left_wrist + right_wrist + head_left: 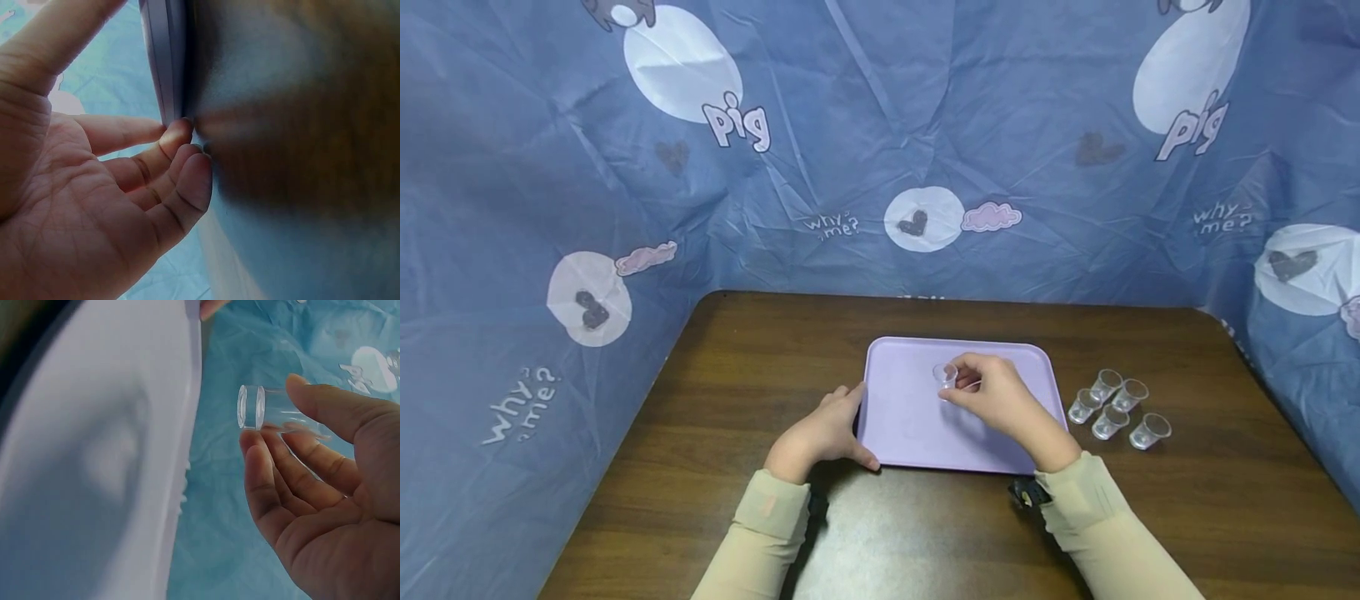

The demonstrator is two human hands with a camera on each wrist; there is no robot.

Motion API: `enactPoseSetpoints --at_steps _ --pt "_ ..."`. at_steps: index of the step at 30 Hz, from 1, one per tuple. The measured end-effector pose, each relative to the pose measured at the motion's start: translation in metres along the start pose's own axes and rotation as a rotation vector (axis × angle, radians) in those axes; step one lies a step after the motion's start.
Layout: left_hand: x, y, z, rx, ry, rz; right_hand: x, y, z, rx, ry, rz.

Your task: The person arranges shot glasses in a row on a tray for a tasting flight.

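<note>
Above the purple tray (910, 417), the right hand (1000, 400) pinches a small clear cup (945, 377) between thumb and fingers. In the right wrist view the cup (275, 407) is held off the tray (106, 450), its thick base toward the tray, with the right hand (325, 481) around its side. The left hand (827, 429) touches the tray's left edge, thumb at the near corner. In the left wrist view, fingertips of the left hand (106, 181) rest against the tray rim (164, 62), fingers slightly bent.
Several clear cups (1110, 422) stand grouped on the brown table (700, 467) to the right of the tray; one (1150, 432) is a little apart. A blue printed cloth (820, 167) hangs behind and at both sides of the table.
</note>
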State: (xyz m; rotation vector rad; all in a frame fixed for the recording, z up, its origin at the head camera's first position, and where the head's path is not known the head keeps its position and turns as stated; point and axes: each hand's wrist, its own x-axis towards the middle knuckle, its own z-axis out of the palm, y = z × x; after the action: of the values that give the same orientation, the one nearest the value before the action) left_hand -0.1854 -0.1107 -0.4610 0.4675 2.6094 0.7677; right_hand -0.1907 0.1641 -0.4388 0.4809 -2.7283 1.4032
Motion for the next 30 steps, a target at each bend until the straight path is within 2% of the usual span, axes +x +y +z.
enactPoseSetpoints --at_steps 10,18,30 --pt "-0.001 0.0 -0.001 0.006 0.01 0.005 0.015 -0.003 0.035 0.051 -0.023 -0.011" --pt "-0.001 0.0 -0.001 0.019 0.012 0.027 0.025 -0.005 0.061 0.024 -0.051 -0.014" --pt "0.002 -0.001 0.001 0.027 0.017 0.037 0.032 0.0 0.076 0.017 -0.028 -0.035"
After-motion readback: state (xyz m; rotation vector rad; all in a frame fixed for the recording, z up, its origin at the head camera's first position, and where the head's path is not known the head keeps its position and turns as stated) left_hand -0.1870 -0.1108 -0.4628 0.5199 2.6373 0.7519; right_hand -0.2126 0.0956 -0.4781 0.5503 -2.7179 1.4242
